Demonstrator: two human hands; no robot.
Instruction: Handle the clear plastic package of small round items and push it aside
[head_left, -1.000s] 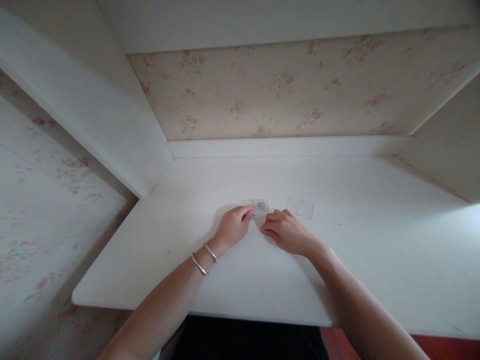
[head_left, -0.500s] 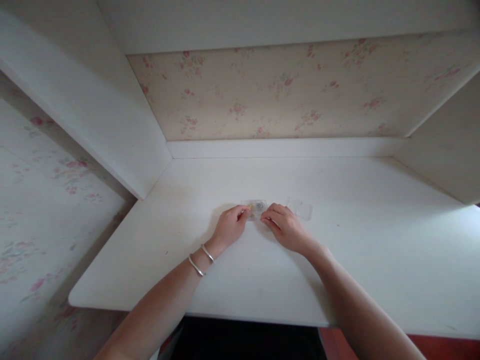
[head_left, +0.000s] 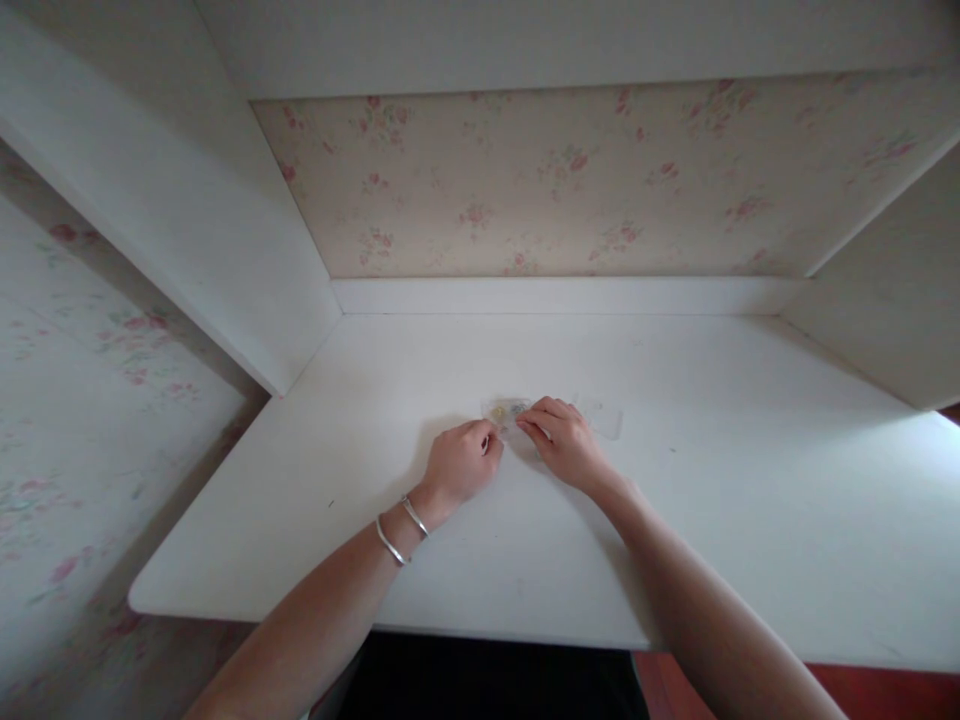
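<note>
A small clear plastic packet (head_left: 504,411) with tiny yellowish and grey bits inside lies on the white desk (head_left: 675,500) near its middle. My left hand (head_left: 459,464), with two thin silver bangles on the wrist, pinches the packet's left near edge. The fingertips of my right hand (head_left: 564,441) press on the packet's right side. A second clear flat packet (head_left: 604,414) lies on the desk just right of my right hand, apart from it. What the fingers cover of the first packet is hidden.
The desk sits in a white alcove: a slanted white side panel (head_left: 187,220) at the left, another (head_left: 885,300) at the right, and floral wallpaper (head_left: 562,180) behind a low white back ledge. The desk's front edge is close to my body.
My right hand has slid up and left onto the packet. My left hand has drawn slightly back toward me while staying at the packet's edge. The view has shifted a little.
</note>
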